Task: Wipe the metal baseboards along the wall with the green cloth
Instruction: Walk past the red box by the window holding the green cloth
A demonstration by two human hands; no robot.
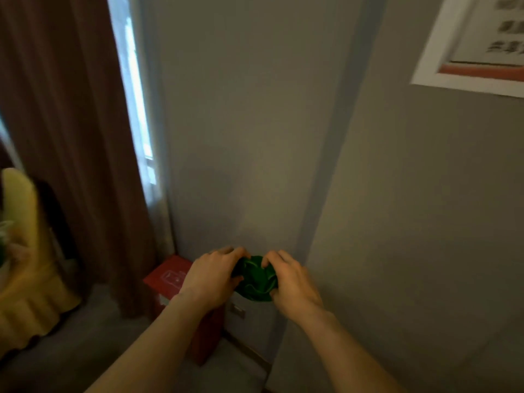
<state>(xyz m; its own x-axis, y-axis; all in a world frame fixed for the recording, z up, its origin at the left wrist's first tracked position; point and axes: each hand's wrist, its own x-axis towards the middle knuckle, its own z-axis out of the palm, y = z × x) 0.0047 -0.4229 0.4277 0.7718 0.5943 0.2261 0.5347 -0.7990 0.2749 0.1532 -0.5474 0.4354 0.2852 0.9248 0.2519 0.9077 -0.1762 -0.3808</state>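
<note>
A crumpled green cloth (pixel 256 279) is bunched between both of my hands, held in the air in front of a grey wall. My left hand (pixel 211 276) grips its left side with fingers curled over the top. Gripping the right side, my right hand (pixel 292 279) pinches the cloth with thumb and fingers. Low down, a narrow strip of baseboard (pixel 249 350) runs along the foot of the wall to the corner, dim and partly hidden behind my arms.
A red box (pixel 170 276) stands on the floor against the wall, below my left hand. Brown curtains (pixel 71 137) hang at the left beside a bright window. A yellow-covered chair (pixel 25 265) sits at far left. A framed notice (pixel 476 43) hangs upper right.
</note>
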